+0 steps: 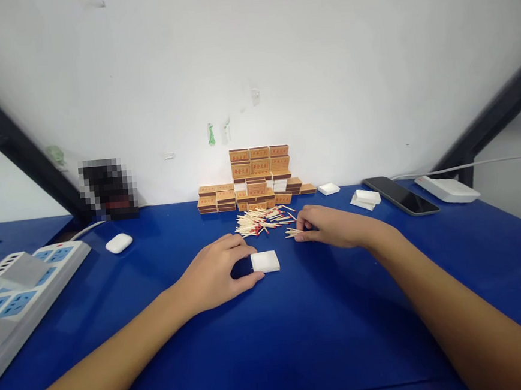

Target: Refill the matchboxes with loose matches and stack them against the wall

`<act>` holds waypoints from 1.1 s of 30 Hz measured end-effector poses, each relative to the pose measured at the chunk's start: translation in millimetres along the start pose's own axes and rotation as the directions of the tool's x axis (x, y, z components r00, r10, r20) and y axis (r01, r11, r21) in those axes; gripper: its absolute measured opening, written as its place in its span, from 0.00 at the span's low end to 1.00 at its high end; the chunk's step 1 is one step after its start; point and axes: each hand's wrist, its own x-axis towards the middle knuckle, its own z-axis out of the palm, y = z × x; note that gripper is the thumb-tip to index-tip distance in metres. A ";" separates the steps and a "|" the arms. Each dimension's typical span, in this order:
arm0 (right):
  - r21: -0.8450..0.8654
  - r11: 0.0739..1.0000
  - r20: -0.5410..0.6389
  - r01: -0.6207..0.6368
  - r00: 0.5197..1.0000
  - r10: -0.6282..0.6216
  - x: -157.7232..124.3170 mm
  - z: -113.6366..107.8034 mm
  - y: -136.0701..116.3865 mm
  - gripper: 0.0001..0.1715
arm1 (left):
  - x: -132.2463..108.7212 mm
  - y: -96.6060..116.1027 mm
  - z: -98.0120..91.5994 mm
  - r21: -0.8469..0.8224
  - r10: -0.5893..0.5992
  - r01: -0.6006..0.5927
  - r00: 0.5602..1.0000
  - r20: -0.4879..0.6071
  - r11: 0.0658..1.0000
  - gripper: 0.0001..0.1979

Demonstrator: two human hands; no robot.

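Observation:
My left hand (219, 273) rests on the blue table (325, 328) and grips a small white matchbox tray (265, 261) between thumb and fingers. My right hand (328, 225) lies just right of a loose pile of red-tipped matches (262, 220), its fingers pinched on a small bunch of matches (293, 233) at the pile's right edge. Behind the pile, stacks of orange-brown matchboxes (259, 180) stand against the white wall.
More white trays (366, 198) and one tray (328, 188) lie at the back right, beside a black phone (400, 195) and a white flat device (447, 188) with a cable. A power strip (19, 286) and a white earbud case (119, 243) sit at the left.

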 end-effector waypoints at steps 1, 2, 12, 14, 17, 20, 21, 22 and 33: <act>-0.010 1.000 0.017 -0.006 1.000 0.007 -0.3 -0.7 -1.5 0.11 | 0.1 0.1 -0.1 -0.002 -0.001 0.001 1.000 0.000 1.000 0.15; -0.019 1.000 0.033 -0.018 0.999 0.018 -0.7 -1.2 -3.0 0.12 | 0.3 0.3 -0.2 -0.002 -0.002 0.002 1.000 0.000 1.000 0.15; -0.056 0.998 0.046 0.028 0.999 -0.026 -4.4 1.0 -7.5 0.20 | -0.6 1.5 -0.2 -0.014 -0.003 0.003 1.000 0.013 1.000 0.16; -0.063 0.997 0.042 0.047 0.998 -0.045 -4.1 1.0 -9.6 0.19 | -0.8 1.7 -0.5 -0.021 -0.008 0.009 1.000 0.018 1.000 0.16; -0.048 0.996 0.048 0.073 0.996 -0.071 -6.5 -1.3 -16.3 0.19 | -0.7 2.1 -0.5 -0.026 -0.012 0.012 1.000 0.018 1.000 0.15; 0.016 0.997 0.023 0.079 0.997 -0.080 -13.2 -6.0 -29.1 0.19 | -0.3 2.4 0.0 -0.021 -0.011 0.011 1.000 0.013 1.000 0.15; 0.045 0.995 0.014 0.085 0.996 -0.086 -15.8 -7.2 -34.8 0.18 | -0.2 2.4 0.2 -0.020 -0.010 0.010 1.000 0.010 1.000 0.15; 0.074 0.993 0.009 0.094 0.995 -0.095 -18.3 -8.0 -40.9 0.18 | -0.1 2.3 0.5 -0.018 -0.008 0.008 1.000 0.008 1.000 0.15; -0.092 0.966 0.031 0.243 0.970 -0.241 -20.7 16.4 -85.4 0.12 | -1.1 0.8 2.3 0.001 0.006 -0.006 1.000 0.012 1.000 0.15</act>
